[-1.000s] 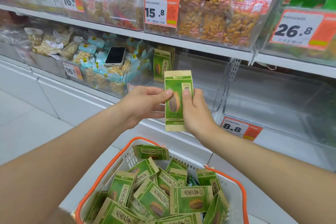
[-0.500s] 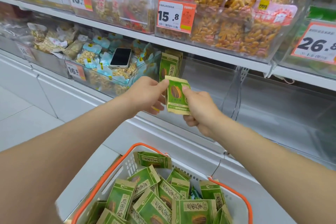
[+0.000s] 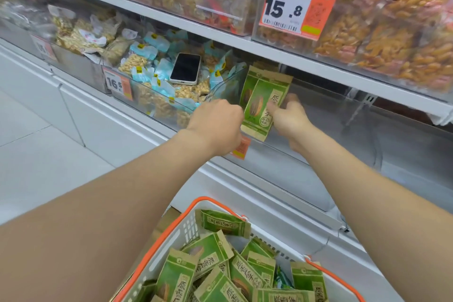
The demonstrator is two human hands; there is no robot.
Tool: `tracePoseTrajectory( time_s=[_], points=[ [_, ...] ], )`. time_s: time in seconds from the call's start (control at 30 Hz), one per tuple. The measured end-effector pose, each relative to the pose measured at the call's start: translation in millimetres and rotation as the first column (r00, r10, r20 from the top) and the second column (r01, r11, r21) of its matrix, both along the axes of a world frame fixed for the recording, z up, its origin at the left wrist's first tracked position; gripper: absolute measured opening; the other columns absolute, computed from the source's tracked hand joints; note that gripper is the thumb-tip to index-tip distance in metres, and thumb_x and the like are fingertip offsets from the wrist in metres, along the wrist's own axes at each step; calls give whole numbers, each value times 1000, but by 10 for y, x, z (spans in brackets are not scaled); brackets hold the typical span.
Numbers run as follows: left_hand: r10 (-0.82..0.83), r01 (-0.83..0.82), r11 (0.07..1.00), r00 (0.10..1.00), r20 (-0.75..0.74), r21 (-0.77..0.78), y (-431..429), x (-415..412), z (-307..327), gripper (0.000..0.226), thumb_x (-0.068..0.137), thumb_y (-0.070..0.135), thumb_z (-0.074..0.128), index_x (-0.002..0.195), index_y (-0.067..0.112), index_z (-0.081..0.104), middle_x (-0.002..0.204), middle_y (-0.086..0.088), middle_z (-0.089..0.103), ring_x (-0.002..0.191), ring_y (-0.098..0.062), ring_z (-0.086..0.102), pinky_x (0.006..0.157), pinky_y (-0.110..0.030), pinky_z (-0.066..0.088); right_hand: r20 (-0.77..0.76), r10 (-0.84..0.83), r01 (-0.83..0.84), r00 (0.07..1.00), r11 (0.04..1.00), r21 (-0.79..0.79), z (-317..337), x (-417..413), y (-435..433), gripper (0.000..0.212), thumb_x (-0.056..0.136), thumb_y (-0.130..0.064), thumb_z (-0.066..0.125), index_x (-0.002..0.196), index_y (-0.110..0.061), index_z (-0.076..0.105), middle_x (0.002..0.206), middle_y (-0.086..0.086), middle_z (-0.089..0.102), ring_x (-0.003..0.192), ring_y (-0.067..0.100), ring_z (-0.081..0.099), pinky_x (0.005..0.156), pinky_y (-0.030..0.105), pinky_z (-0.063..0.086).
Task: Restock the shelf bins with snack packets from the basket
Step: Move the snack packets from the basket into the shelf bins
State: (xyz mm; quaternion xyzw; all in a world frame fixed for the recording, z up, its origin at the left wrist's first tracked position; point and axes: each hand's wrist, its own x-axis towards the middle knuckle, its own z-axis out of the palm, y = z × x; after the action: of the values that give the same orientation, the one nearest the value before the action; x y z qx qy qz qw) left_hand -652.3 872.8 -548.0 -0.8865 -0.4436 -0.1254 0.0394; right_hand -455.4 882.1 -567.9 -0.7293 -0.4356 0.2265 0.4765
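A green snack packet [image 3: 262, 110] with a seed picture stands upright at the left end of a clear shelf bin [image 3: 343, 135]. My right hand [image 3: 289, 117] grips its right side with thumb on the front. My left hand [image 3: 215, 125] touches its left edge, fingers curled and hidden behind the knuckles. More green packets [image 3: 250, 86] stand right behind it against the bin's left wall. A white basket with an orange rim [image 3: 157, 250] sits below, holding several green packets [image 3: 215, 274].
The neighbouring bin on the left holds blue-and-white nut packets [image 3: 152, 73] with a phone [image 3: 185, 68] lying on top. Price tags 16.5 [image 3: 117, 83] and 15.8 [image 3: 294, 8] hang on bin fronts. The upper shelf carries bins of orange snacks [image 3: 382, 32]. White floor lies at left.
Both hands carried the green packet from above the basket forward and up into the clear bin, setting it upright against the packets there. The view moved closer to the shelf.
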Motion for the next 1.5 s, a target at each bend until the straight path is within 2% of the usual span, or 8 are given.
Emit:
tracePoseTrajectory(
  time_s=[0.1,0.23,0.33,0.53,0.77,1.0,1.27,1.5],
  points=[
    [-20,24,999,998,65,-48,85,-5,-33,13,97,21,50,89,18,61,73,-2,38,83,-34,45,69,-38,35,212,27,-23,977,999,-23,-68,-35,214,25,103,-31,58,123,-19,49,124,2,67,114,31,64,98,47,54],
    [-32,37,998,995,98,-50,141,-15,-75,15,96,23,50,81,20,53,69,-1,36,83,-35,45,66,-39,36,341,-26,45,940,998,-46,-83,-27,459,25,104,-26,55,127,-16,54,129,7,62,129,34,48,95,37,46],
    [-42,44,999,996,79,-25,139,-4,-76,14,98,24,50,88,21,58,75,-3,40,81,-32,42,66,-38,35,401,-76,118,913,990,-81,-94,45,663,21,99,-26,58,116,-17,65,120,10,68,128,39,52,95,50,56],
    [-55,54,998,997,52,17,134,27,-81,12,99,24,51,87,22,53,75,-3,32,85,-28,38,68,-38,35,483,-124,202,867,973,-114,-139,33,876,33,101,-37,61,107,-6,70,113,16,70,128,37,51,92,36,41],
    [-77,76,997,995,68,21,132,37,-91,12,99,25,53,87,24,51,73,0,27,94,-27,43,68,-38,36,471,-136,215,872,969,-119,-154,17,816,31,92,-39,68,107,-13,73,115,10,70,128,33,52,93,36,50],
    [-99,97,995,986,134,27,140,2,-113,12,95,28,53,89,18,56,81,-3,49,92,-26,44,64,-37,36,515,62,142,855,926,-349,-6,13,515,21,82,-34,68,92,-15,64,94,4,67,91,31,69,78,41,62],
    [-112,121,992,970,216,-29,-24,0,-121,22,81,43,51,79,23,59,82,1,62,80,-30,60,59,-34,42,833,163,-206,528,977,-61,71,-297,-633,8,89,-31,54,94,-25,57,85,0,65,80,30,62,65,42,55],
    [-354,224,815,923,-153,-535,-224,56,-388,24,88,20,52,81,16,74,77,-3,76,67,-19,73,73,-41,62,836,541,-166,95,836,-523,-20,-495,-1372,21,98,-36,45,87,-19,45,74,2,42,84,37,64,61,33,34]
  ],
)
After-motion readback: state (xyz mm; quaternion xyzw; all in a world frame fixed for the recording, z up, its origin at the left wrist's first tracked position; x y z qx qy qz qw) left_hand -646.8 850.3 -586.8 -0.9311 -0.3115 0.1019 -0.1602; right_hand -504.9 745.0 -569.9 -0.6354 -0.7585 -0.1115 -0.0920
